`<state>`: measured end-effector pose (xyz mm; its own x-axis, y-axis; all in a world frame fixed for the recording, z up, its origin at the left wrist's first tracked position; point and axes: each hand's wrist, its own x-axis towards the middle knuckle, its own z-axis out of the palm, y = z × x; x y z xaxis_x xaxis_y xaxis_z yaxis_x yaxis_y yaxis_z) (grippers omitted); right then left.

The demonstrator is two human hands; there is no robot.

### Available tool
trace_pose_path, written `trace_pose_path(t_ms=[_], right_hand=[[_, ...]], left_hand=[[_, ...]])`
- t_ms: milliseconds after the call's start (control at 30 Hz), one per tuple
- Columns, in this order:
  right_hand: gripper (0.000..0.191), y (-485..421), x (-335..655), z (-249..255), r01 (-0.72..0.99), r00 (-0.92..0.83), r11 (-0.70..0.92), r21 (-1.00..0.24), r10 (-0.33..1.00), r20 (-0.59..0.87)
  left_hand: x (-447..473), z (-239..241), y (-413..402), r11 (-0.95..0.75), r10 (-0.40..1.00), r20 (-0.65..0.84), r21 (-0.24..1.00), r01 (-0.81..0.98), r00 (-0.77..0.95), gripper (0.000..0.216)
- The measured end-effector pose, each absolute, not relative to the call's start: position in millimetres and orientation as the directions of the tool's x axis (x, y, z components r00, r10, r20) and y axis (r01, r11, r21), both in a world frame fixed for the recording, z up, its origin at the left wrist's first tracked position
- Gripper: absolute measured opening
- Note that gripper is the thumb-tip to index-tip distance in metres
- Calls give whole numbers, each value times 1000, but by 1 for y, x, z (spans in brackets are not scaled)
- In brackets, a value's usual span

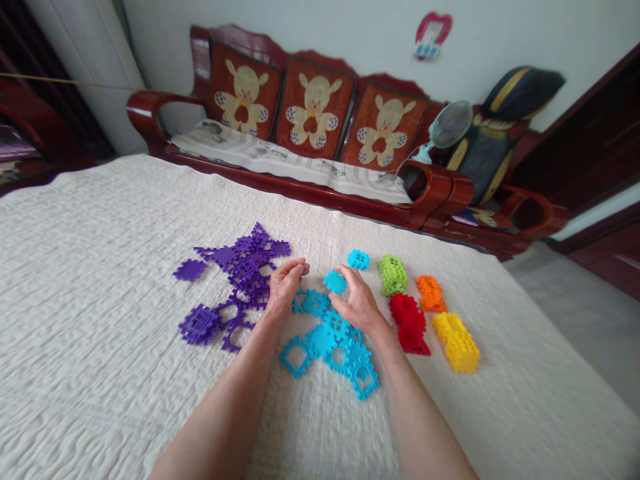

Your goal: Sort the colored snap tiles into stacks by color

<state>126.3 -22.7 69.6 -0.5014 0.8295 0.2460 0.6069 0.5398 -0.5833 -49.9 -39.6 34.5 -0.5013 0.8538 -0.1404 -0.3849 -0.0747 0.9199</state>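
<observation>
My right hand (pixel 357 300) has its thumb and fingers around the edges of a solid light-blue square building piece (pixel 335 281) with notched sides. My left hand (pixel 287 283) is beside the purple pieces, its fingers curled together, and nothing shows between them. Below and between my hands lies a loose heap of light-blue notched pieces (pixel 320 341), some solid, some with open frames or grids. Beyond my right hand sits a small round-looking light-blue block of joined pieces (pixel 359 259). To the left spreads a pile of purple notched pieces (pixel 245 267).
On the right stand joined blocks: green (pixel 393 275), red (pixel 409 325), orange (pixel 431 293) and yellow (pixel 456 342). All rest on a cream quilted cover (pixel 125 267). Behind is a wooden sofa (pixel 300 180) with bear cushions, and a small fan (pixel 450 125) at its right end.
</observation>
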Motion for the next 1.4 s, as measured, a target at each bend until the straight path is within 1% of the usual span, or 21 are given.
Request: trace_pose_path(t_ms=[167,333,467,667,767,833,933,1000,1067,1233,1400], right_hand=[[63,-5,148,51,705,-469,500,-502,860,198],[65,-4,156,48,715,-488,495,-494,859,155],[65,-3,161,52,750,-463,453,-482,880,106],[53,-1,165,50,793,-459,449,-412,885,80],[52,-3,164,48,803,-449,442,-399,890,82],[52,-2,165,49,802,-433,431,-414,896,96],[54,8,166,57,790,-412,440,-427,897,163],[54,23,167,66,802,-395,451,-392,892,218],[53,41,167,75,827,-381,445,-344,893,241],[54,81,166,87,879,-362,390,-273,920,149],[59,92,166,85,876,-394,399,-272,916,74]], left_hand=[[-49,34,-39,-71,855,-145,919,-388,-499,37],[-49,36,-41,-62,854,-142,928,-368,-501,38],[-49,38,-43,-63,859,-127,935,-348,-497,39],[-49,36,-43,-56,859,-134,935,-351,-494,41],[-49,34,-42,-60,861,-133,932,-358,-491,42],[-50,33,-41,-66,864,-132,927,-368,-487,42],[-49,33,-41,-75,864,-135,919,-388,-486,42],[-49,34,-41,-83,863,-131,916,-392,-488,42],[-49,35,-41,-85,863,-129,916,-391,-489,41],[-49,34,-40,-69,867,-130,925,-373,-481,40],[-50,32,-40,-70,869,-130,923,-379,-477,40]])
